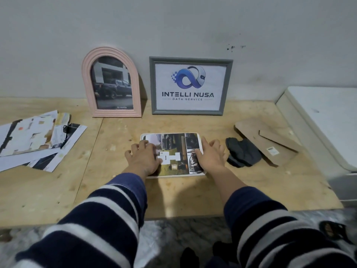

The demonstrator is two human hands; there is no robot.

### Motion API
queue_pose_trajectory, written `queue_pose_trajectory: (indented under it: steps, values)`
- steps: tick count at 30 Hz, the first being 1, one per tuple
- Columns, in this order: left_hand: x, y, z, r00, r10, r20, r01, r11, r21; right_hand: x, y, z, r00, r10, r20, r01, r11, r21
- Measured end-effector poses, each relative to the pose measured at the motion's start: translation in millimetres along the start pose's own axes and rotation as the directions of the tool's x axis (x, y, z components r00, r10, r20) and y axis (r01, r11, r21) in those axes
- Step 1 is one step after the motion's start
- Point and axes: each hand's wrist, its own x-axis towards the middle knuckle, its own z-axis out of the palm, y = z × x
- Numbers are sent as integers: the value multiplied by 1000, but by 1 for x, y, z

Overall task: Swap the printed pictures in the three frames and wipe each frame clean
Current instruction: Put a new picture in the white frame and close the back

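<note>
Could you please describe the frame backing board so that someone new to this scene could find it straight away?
Start at the wooden table and look to its right side, beside the white appliance. The backing board lies flat there, just behind the dark cloth. It is plain brown, with a fold-out stand and a small label, unlike the picture-filled frames nearby.
</note>
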Motion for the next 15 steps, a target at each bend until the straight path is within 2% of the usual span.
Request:
queue_pose_trajectory:
  steps: [4,10,15]
  values:
    - [6,21,-5,998,57,1,-57,998,-21,0,11,-12,997,74,-28,-72,995,74]
    - [21,92,-6,971,236,42,-236,972,-19,-1,74,-51,949,307,-76,-274,916,293]
    - [32,166,11,933,348,96,-340,936,-86,0,138,-71,840,529,-123,-416,772,481]
